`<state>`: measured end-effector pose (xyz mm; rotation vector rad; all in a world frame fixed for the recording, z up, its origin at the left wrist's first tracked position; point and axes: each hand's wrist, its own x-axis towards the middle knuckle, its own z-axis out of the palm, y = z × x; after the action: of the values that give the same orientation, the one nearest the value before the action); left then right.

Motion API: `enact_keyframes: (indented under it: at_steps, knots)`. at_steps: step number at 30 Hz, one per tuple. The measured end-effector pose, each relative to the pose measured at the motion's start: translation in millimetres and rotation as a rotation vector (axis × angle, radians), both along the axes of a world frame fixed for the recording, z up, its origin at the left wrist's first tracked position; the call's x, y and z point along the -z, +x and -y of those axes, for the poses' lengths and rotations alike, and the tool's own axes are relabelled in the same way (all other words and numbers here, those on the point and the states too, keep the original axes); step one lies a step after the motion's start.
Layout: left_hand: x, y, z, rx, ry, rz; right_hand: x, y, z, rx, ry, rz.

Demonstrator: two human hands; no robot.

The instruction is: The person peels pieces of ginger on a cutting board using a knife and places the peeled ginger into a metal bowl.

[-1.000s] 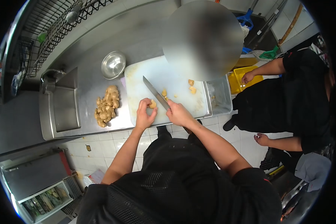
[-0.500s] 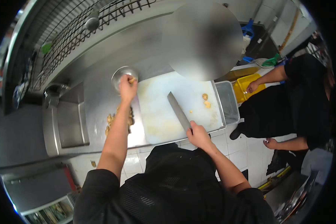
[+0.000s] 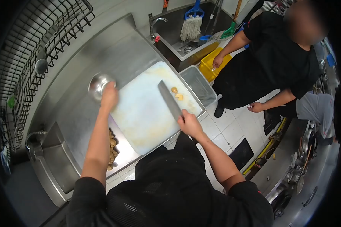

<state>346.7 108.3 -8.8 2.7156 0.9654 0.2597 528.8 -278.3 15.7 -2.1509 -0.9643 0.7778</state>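
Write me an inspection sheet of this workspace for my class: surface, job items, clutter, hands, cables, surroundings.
Surface: steel counter with a white cutting board, yellowish stains.
Job items: knife across the board; ginger pieces towards the board's right side; metal bowl; ginger root, partly hidden.
Clutter: clear bin and yellow container beyond the counter's right end.
Hands: right hand grips the knife; left hand is at the bowl, blurred, grip unclear.
Cables: nothing seen on the counter.
Surroundings: another person nearby; mop at a sink.
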Motion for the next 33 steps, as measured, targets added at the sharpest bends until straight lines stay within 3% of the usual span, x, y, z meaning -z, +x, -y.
enact_keyframes:
  at_steps: [5, 10, 15, 17, 18, 21, 27, 29, 30, 32, 33]
  knots:
    - [-36.9, 83.7, 30.0, 0.247, -0.032, -0.139, -16.2, 47.9, 17.2, 0.075, 0.015, 0.085]
    - [-47.8, 117.1, 33.0, 0.209, -0.100, -0.239, -23.8, 101.9, 29.4, 0.136, 0.024, 0.231]
    - [-57.1, 104.4, 59.6, 0.173, 0.134, -0.161, -38.2, 117.7, 35.5, 0.047, 0.177, 0.155]
    - [-50.8, 90.7, 81.2, 0.053, 0.221, -0.005, -53.5, 110.3, 35.1, -0.016, 0.142, 0.155]
    - [-49.4, 79.4, 96.8, -0.001, 0.152, 0.196, -57.2, 101.3, 26.8, -0.050, 0.110, 0.163]
    - [-48.9, 35.7, 151.8, -0.114, 0.135, 0.342, -43.4, 98.2, 16.3, -0.124, 0.203, 0.060]
    - [-34.1, -88.1, 153.9, -0.582, 0.084, 0.286, -37.0, 99.3, 1.1, -0.230, 0.103, 0.113]
    - [-54.6, -122.1, 145.0, -0.846, 0.011, 0.098, -28.7, 95.3, -5.5, -0.311, 0.108, 0.121]
    - [-49.7, -146.1, 135.4, -0.837, 0.004, 0.106, -29.3, 91.3, -7.9, -0.302, 0.103, 0.130]
    - [-38.0, -182.7, 113.6, -0.886, -0.311, 0.101, -30.8, 81.0, -14.5, -0.332, 0.034, 0.135]
    - [-33.8, -188.2, 108.2, -0.871, -0.313, 0.102, -32.1, 77.7, -17.1, -0.318, 0.033, 0.139]
